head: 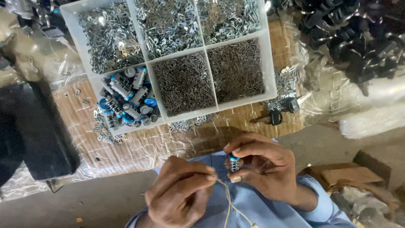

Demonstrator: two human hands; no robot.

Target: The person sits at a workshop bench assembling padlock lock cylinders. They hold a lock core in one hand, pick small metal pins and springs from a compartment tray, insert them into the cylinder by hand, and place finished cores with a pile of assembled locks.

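Two hands work over our lap: our right hand [263, 166] grasps a small blue-capped metal lock cylinder [234, 162], our left hand's [181, 192] fingers pinch a thin pale wire [228, 198] beside it. Many cylinders wait in the white compartment tray [270, 63] on the bench.

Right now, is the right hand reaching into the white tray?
No, the right hand holds a small blue-capped cylinder below the white tray.

The divided tray [270, 63] is looking like smooth white plastic, its small stamped parts [168, 25] gleaming as bright metal and the pins [236, 69] as duller metal. Crinkled glossy plastic film [139, 147] is covering brown corrugated cardboard [236, 120]. The lock cylinder [234, 164] is showing metal with a blue plastic end.
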